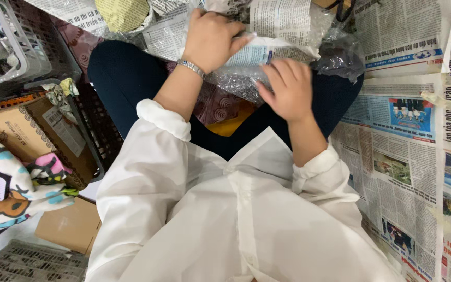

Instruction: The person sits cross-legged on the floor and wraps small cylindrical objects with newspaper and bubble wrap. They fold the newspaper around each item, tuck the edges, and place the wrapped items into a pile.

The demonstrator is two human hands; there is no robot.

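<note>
Newspaper sheets (403,172) are covering the floor around a seated person in a white shirt and dark trousers. Lying across the lap is a bundle (267,57) partly wrapped in newspaper, with bubble wrap (236,83) and clear plastic showing at its near edge and right end, so the wrapping is looking roughly half done and nothing is sealing it yet. The left hand (210,39), wearing a bracelet, is pressing flat on top of the paper; the right hand (285,89) is resting with spread fingers on the bubble wrap. A grey plastic basket (22,57) at the left is holding crumpled paper scraps, and flat cardboard boxes (32,136) are lying beside it.
</note>
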